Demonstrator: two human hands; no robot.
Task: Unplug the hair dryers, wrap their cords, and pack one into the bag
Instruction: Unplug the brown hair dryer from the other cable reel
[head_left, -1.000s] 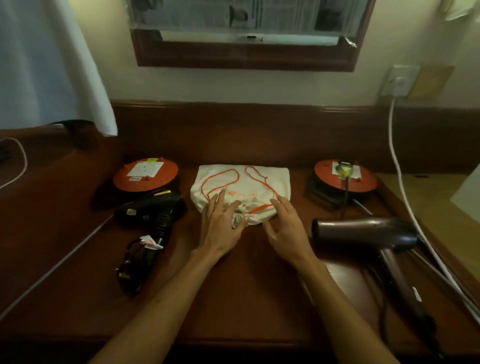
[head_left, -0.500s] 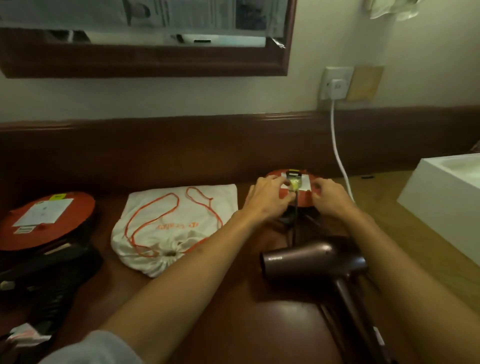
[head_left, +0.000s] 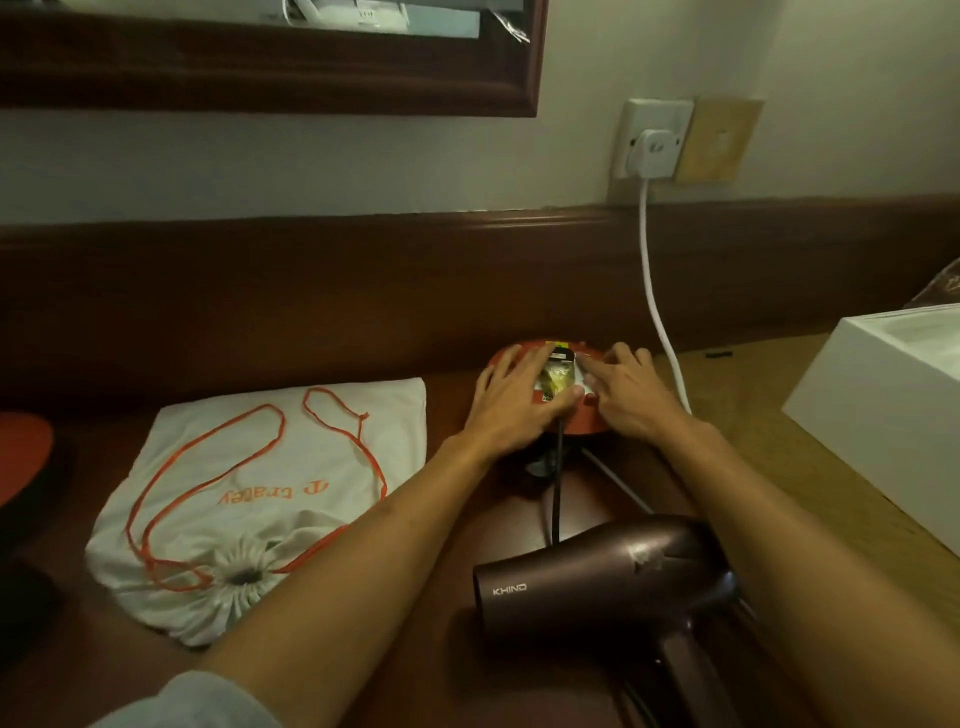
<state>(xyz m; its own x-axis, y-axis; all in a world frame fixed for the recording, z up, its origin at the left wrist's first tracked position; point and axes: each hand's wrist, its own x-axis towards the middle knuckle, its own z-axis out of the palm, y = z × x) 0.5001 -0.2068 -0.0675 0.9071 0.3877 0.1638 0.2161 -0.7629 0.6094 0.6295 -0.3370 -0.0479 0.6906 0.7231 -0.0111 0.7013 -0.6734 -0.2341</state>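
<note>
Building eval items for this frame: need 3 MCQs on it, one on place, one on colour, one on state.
1. Where is the white bag relative to the hair dryer?
A. to its left B. to its right C. on top of it
2. The bag's drawstring is:
A. blue B. orange C. black
3. The white wall plug is:
A. lying on the counter B. in the socket C. held in a hand

Key: 1 A, bag lies left of the dryer; 2 B, the cord loops are orange; 3 B, it sits in the socket while both hands rest on the orange reel.

Bare desk (head_left: 395, 670) lay open between the bag (head_left: 249, 499) and the dryer (head_left: 597, 582), whose black cord (head_left: 557, 499) crossed the way to the reel (head_left: 587, 421)
</note>
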